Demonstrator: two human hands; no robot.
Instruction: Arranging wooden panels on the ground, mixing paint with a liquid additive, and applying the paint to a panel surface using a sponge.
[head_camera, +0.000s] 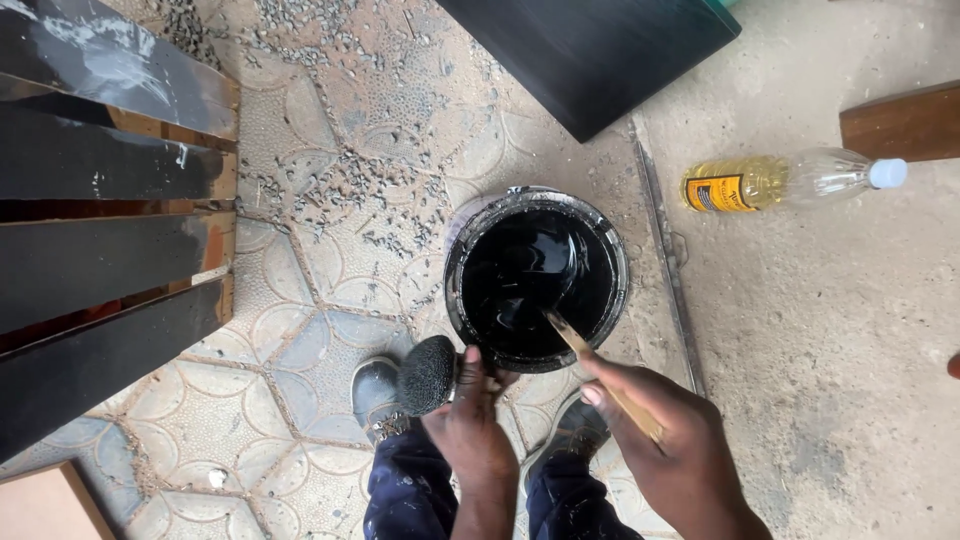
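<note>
Item: wooden stick, thin and pale. Long axis runs diagonally, lower right to upper left; the upper-left end dips into the black paint, the lower-right end lies across the right hand, whose fingers are closed around it.

Item: paint bucket, round, open, filled with glossy black liquid; stands on the patterned paving just ahead of the person's two shoes.

Item: paint roller, dark and fuzzy, gripped in the closed left hand, its head just beside the bucket's near-left rim, above the left shoe.

Surroundings: black-painted boards stacked at left; a dark panel beyond the bucket; a clear plastic bottle of yellow liquid lying on its side at right, cap pointing right; a brown wood piece above it. Grit is scattered over the paving.
</note>
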